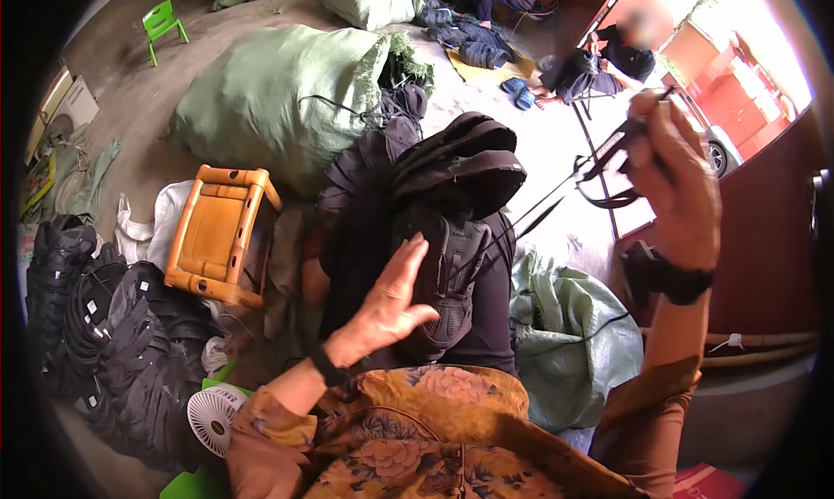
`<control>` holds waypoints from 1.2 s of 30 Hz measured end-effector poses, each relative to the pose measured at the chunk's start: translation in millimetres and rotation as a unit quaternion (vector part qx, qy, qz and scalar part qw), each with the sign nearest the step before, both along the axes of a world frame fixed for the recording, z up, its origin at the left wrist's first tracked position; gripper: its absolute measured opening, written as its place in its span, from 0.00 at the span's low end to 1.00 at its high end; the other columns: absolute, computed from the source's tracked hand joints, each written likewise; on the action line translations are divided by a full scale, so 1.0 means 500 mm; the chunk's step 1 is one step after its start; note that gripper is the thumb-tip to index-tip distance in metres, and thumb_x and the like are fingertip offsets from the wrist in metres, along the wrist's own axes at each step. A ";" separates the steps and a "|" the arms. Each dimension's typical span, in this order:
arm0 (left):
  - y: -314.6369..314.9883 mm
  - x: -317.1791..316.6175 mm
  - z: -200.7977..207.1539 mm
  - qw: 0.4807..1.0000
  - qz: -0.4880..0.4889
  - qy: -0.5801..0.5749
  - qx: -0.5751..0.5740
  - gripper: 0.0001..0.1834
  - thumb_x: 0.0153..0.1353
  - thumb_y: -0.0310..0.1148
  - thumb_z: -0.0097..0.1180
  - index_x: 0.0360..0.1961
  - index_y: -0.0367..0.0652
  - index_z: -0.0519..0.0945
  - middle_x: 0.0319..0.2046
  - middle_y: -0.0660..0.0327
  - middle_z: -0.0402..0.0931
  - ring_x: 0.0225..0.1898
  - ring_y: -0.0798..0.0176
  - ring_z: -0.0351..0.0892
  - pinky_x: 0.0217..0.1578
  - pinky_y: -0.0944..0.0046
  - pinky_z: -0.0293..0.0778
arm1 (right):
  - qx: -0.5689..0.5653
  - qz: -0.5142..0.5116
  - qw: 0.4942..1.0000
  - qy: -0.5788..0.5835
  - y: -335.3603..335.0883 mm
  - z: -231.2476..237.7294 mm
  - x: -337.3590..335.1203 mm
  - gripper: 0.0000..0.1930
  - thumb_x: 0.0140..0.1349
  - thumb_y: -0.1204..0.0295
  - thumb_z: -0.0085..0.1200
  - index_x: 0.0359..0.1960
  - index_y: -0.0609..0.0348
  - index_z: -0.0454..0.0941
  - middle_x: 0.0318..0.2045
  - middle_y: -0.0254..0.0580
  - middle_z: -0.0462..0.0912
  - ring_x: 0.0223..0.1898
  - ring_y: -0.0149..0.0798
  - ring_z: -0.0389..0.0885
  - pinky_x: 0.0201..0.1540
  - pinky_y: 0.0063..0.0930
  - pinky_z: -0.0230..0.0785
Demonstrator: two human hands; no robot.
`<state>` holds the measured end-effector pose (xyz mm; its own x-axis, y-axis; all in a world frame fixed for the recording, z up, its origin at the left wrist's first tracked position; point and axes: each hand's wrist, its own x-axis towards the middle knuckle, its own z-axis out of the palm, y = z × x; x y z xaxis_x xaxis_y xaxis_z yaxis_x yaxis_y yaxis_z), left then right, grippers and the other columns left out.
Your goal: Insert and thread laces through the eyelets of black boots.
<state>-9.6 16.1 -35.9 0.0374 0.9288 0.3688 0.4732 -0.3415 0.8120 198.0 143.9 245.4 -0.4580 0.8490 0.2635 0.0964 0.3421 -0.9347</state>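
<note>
Across my lap lies a black backpack [456, 165], its mesh and laced panel turned up. Over that panel my left hand [387, 312] is held flat, fingers stretched and together, thumb apart; whether it touches the fabric I cannot tell. My right hand [673, 173] is raised high to the right, fingers closed around black straps [599, 182]. Thin dark cords run taut from the straps down to the bag. The far ends inside the right hand's grip are hidden.
A big green sack [278, 99] with dark goods spilling out stands ahead. At left are a bamboo stool [217, 234], piled black bags [122, 325] and a small white fan [217, 419]. Another green sack [573, 343] sits at right. A person [599, 65] sits by the doorway.
</note>
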 end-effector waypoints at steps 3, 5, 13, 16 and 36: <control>-0.006 -0.052 0.008 0.999 0.044 -0.016 0.005 0.29 0.55 0.21 0.60 0.59 0.39 0.71 0.56 0.48 0.73 0.58 0.45 0.74 0.58 0.57 0.73 | -0.002 0.072 0.995 0.062 -0.006 0.048 0.044 0.16 0.75 0.64 0.42 0.54 0.62 0.74 0.23 0.27 0.72 0.14 0.15 0.54 0.17 0.11 0.45; -0.008 -0.062 0.013 0.996 0.057 0.063 0.030 0.22 0.54 0.19 0.59 0.52 0.40 0.75 0.46 0.52 0.78 0.48 0.48 0.79 0.48 0.57 0.78 | 0.005 0.041 0.997 0.068 0.002 0.062 0.076 0.16 0.75 0.64 0.42 0.55 0.63 0.74 0.25 0.26 0.71 0.14 0.15 0.53 0.17 0.11 0.45; -0.008 0.021 0.026 0.968 0.016 0.188 0.164 0.25 0.52 0.15 0.55 0.54 0.34 0.72 0.38 0.52 0.76 0.40 0.50 0.78 0.43 0.58 0.79 | 0.071 -0.216 0.952 -0.203 0.129 -0.051 0.219 0.15 0.67 0.67 0.49 0.50 0.64 0.78 0.30 0.29 0.78 0.18 0.22 0.63 0.22 0.16 0.58; -0.003 0.031 0.032 0.952 0.012 0.270 0.146 0.27 0.52 0.16 0.54 0.57 0.30 0.69 0.36 0.52 0.74 0.39 0.54 0.77 0.43 0.60 0.78 | 0.044 -0.181 0.965 -0.182 0.134 -0.204 0.275 0.19 0.54 0.78 0.43 0.47 0.64 0.78 0.37 0.37 0.84 0.23 0.26 0.73 0.25 0.18 0.65; -0.037 0.076 0.038 0.987 0.094 0.112 0.060 0.17 0.50 0.13 0.58 0.42 0.37 0.74 0.37 0.54 0.71 0.38 0.52 0.78 0.38 0.57 0.77 | 0.224 0.054 0.941 -0.248 -0.122 -0.525 0.030 0.11 0.59 0.79 0.53 0.44 0.55 0.76 0.32 0.42 0.82 0.30 0.47 0.83 0.27 0.38 0.74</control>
<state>28.5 -2.2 -16.7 -0.0384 0.8773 0.4783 0.7008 -0.3176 0.6388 212.9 82.9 -17.1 -0.6964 0.6450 0.3144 0.4249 0.7238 -0.5436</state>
